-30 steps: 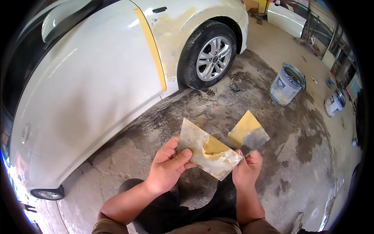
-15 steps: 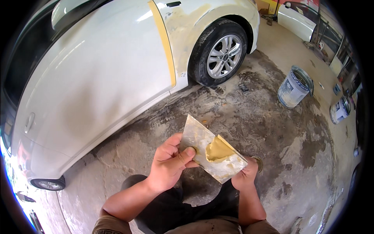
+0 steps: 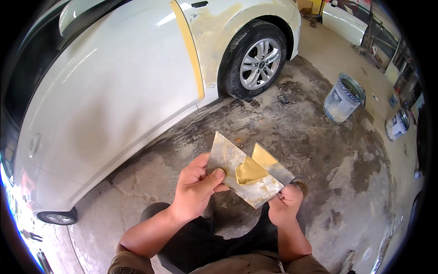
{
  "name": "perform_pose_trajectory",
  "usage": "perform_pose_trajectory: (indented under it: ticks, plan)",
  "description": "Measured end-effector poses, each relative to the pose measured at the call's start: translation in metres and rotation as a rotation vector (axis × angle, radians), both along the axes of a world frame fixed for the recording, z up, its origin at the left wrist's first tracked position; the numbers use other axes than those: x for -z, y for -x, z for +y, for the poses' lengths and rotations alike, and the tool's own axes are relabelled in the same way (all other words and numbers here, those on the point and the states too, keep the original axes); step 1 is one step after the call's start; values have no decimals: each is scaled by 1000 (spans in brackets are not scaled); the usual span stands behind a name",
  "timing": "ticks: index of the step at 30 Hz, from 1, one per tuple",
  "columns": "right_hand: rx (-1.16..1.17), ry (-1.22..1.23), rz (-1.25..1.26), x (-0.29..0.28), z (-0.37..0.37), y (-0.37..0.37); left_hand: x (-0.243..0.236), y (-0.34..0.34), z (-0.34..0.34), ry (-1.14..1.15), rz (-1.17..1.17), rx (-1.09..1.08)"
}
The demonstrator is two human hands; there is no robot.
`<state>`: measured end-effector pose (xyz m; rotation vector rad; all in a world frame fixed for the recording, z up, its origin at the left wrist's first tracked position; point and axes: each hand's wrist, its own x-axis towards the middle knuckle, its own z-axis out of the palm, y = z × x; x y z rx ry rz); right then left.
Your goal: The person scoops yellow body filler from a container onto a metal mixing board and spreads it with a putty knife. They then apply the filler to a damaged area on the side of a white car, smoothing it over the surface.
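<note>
My left hand (image 3: 195, 187) grips a flat metal plate (image 3: 225, 160), thumb on its face, with a soft lump of mustard-yellow paste (image 3: 248, 171) on it. My right hand (image 3: 285, 203) holds a second thin metal spreader (image 3: 277, 170), smeared yellow toward its top corner, just behind the first plate's right edge; whether the two touch I cannot tell. Both are held above my dark-trousered legs. Beyond them stands a white car, its door (image 3: 105, 100) bearing a yellow tape strip (image 3: 188, 45) along the front edge, and its front fender (image 3: 214, 23) patched with dull beige filler.
A front wheel (image 3: 252, 61) sits on the stained concrete floor (image 3: 328, 160). At right stand a large bucket (image 3: 342, 100) and a smaller one (image 3: 397, 125). A loose white car door (image 3: 344, 23) leans at the back among assorted parts. The car's side runs along my left.
The spreader in my right hand swung leftward behind the plate, nearly hidden, and now shows again above its edge, further left than at first. The paste lump's shape has altered slightly.
</note>
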<state>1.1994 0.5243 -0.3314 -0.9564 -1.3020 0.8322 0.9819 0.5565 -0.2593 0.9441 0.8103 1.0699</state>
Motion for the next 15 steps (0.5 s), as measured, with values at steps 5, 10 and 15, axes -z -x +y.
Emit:
perform_pose_trajectory:
  ticks: [5, 10, 15]
  plan:
    - [20, -75, -388, 26, 12, -15, -1, 1, -1, -26, -35, 16]
    - [186, 203, -62, 47, 22, -28, -5, -5, 0, -17, -58, 18]
    - [60, 190, 268, 9, 22, -19, 1, -3, 0, -4, -77, 47]
